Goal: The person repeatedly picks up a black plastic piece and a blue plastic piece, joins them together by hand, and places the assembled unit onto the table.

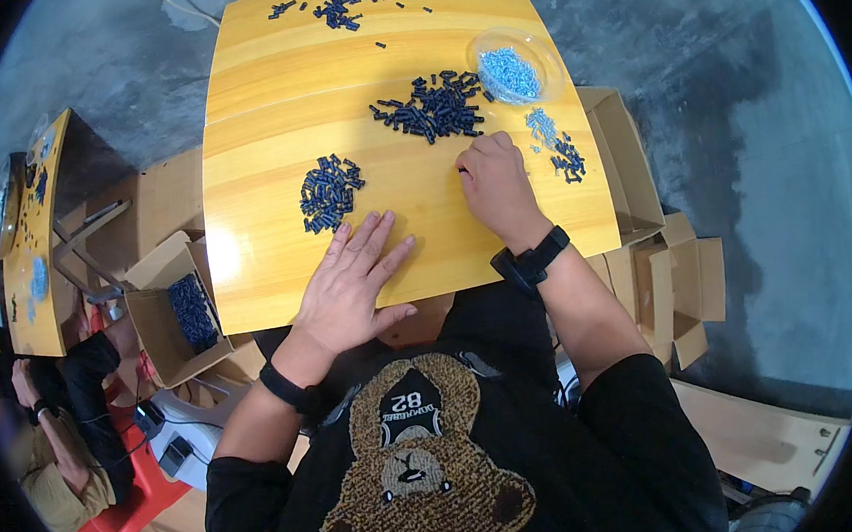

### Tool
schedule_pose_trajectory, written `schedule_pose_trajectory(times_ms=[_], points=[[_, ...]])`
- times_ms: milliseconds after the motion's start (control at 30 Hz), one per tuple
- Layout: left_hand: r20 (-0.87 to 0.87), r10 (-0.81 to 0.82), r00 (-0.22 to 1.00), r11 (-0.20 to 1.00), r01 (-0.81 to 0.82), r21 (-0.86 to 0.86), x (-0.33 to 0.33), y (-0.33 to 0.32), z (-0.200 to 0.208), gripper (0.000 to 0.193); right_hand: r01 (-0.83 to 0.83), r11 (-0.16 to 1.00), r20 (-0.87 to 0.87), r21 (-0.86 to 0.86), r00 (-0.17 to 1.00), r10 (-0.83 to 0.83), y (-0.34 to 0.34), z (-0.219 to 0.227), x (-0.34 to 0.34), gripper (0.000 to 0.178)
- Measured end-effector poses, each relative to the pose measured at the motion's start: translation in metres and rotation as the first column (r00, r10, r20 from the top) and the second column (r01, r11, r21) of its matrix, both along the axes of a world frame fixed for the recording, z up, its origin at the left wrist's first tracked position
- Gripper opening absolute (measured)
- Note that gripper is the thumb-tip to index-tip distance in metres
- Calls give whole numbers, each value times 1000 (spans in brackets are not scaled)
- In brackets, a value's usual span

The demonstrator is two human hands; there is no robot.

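My left hand point(346, 279) lies on the yellow wooden table point(279, 281), fingers stretched out and holding nothing. Just beyond its fingertips is a pile of small black cylindrical pieces point(332, 191). My right hand point(495, 184) is closed in a pinch above the table; a small dark bit that looks like one of these pieces shows at its fingertips, mostly hidden by the fingers. A larger heap of the same black pieces point(440, 107) spreads just past that hand. To its right lie a few loose silvery screw-like bits point(541, 126) and a small cluster of dark pieces point(568, 159).
A clear round bowl point(548, 60) of bluish-silver small parts stands at the table's right side. More black pieces point(333, 1) lie at the far edge. Cardboard boxes flank the table; the left one point(174, 308) contains dark pieces. Another person point(59, 460) sits at a table far left.
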State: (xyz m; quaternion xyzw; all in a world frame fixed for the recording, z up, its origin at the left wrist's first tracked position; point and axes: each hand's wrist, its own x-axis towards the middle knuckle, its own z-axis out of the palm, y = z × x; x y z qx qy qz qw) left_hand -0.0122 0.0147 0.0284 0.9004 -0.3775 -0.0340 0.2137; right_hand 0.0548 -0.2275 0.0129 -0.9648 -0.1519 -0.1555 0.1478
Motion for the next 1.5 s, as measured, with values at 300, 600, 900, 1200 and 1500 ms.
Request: schedule_pose_trajectory(times_ms=[300,600,900,1200,1500], points=[[62,68,996,973,-52,-226,-3,1,-9,56,39,890,-99,455,995,7,0,26,-22,6],[-111,112,988,826,-154,-542,-8,-23,-13,37,291,496,-508,818,771,385,27,10,-70,10],[-496,129,859,686,-439,-580,-8,-32,-11,23,439,371,-573,818,670,472,37,18,-73,8],[-758,-20,652,465,-665,-584,-5,-28,-13,23,355,311,-467,882,748,471,43,17,-76,17],[-858,-247,451,344,-787,-513,-1,-15,-5,31,-12,613,-302,790,863,406,50,27,-77,26]])
